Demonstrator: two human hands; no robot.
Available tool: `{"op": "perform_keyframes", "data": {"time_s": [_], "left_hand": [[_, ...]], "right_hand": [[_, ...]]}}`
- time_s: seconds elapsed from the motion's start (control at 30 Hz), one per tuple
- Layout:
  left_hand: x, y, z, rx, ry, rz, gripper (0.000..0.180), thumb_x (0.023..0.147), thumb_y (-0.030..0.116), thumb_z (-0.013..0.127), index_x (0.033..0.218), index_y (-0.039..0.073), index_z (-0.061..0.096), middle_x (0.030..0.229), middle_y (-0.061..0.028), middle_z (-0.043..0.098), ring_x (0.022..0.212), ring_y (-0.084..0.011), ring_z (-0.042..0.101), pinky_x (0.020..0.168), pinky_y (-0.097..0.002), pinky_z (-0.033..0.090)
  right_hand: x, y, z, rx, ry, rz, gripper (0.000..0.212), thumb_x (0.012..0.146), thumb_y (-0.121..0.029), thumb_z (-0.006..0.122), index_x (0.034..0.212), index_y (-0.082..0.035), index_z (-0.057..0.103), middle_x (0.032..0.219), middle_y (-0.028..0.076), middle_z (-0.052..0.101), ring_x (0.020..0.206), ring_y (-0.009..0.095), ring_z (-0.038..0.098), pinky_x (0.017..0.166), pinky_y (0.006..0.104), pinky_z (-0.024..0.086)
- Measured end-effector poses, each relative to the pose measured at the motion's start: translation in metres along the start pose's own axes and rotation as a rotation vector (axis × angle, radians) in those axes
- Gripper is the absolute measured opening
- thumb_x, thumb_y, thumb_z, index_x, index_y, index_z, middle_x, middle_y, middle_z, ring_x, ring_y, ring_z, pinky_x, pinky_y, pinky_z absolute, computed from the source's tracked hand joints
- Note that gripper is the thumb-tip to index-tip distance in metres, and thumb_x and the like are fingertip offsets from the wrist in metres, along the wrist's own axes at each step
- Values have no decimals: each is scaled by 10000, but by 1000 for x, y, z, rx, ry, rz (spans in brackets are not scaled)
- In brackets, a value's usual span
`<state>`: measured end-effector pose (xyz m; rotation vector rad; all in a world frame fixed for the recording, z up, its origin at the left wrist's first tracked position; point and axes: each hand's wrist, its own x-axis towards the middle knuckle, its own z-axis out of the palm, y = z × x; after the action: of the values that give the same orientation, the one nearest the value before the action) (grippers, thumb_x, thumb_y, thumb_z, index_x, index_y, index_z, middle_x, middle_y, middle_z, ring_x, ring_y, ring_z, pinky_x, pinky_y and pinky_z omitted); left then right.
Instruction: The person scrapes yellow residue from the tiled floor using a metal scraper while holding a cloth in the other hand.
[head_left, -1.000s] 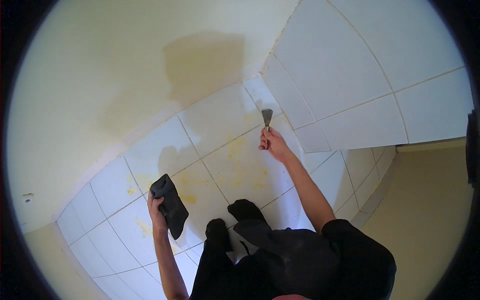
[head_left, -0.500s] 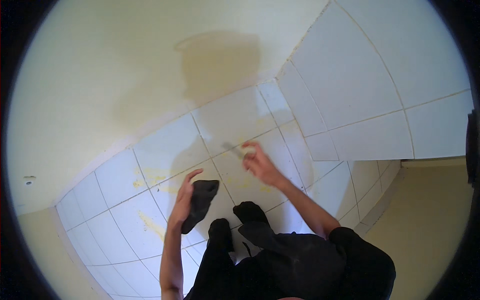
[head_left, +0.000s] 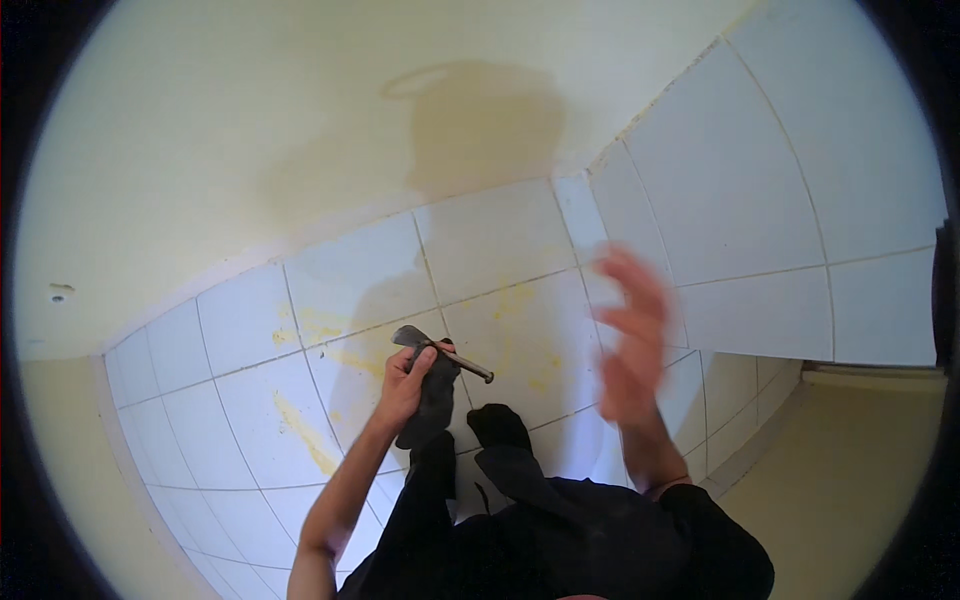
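My left hand (head_left: 402,392) is closed around a dark cloth (head_left: 434,400) and a short tool with a flat metal blade (head_left: 407,336). The tool's thin brownish handle (head_left: 470,366) slants down to the right and ends in a round knob. My thumb presses on the tool where blade and handle meet. Most of the cloth hangs below my fingers, close to my dark-covered foot. Raised to the right, my right hand (head_left: 630,345) is smeared by motion. Its fingers look spread, with nothing visible in them.
Yellow smears (head_left: 300,430) mark the white tiled floor (head_left: 240,440). A pale yellow wall (head_left: 250,150) rises beyond it, carrying my shadow. At the right stands a white tiled block (head_left: 740,200). My feet (head_left: 500,425) are on the floor below my hands.
The bladed tool, blurred by my right hand before, is now in my left hand with the cloth. My right hand has swung to the right; the view has shifted slightly.
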<state>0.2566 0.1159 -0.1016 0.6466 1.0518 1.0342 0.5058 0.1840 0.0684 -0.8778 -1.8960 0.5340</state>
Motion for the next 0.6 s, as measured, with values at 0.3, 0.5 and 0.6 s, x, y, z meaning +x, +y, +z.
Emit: {"op": "perform_keyframes", "data": {"time_s": [0.3, 0.5, 0.6], "left_hand": [[-6, -1, -26, 71, 71, 39, 291, 1007, 233, 543, 1076, -18, 671, 881, -43, 684, 761, -84, 609, 702, -236, 497], [-11, 3, -21, 37, 85, 32, 279, 1008, 224, 539, 1068, -14, 672, 852, -35, 669, 719, -80, 596, 667, -237, 495], [-15, 4, -26, 35, 95, 8, 275, 1008, 217, 536, 1070, -14, 671, 849, -33, 666, 712, -78, 590, 663, -237, 492]], "right_hand": [[29, -124, -46, 176, 442, -861, 674, 971, -571, 412, 1540, -266, 215, 1633, -10, 42, 1478, 385, 43, 1202, 523, 43], [44, -117, -30, 1088, 215, -1108, 539, 1050, -405, 242, 1537, -174, 225, 1596, -30, 230, 1430, 315, 278, 1181, 445, 265], [6, -122, -47, 533, 373, -906, 555, 1044, -381, 329, 1545, -185, 194, 1599, -27, 223, 1432, 322, 270, 1131, 431, 346]]}}
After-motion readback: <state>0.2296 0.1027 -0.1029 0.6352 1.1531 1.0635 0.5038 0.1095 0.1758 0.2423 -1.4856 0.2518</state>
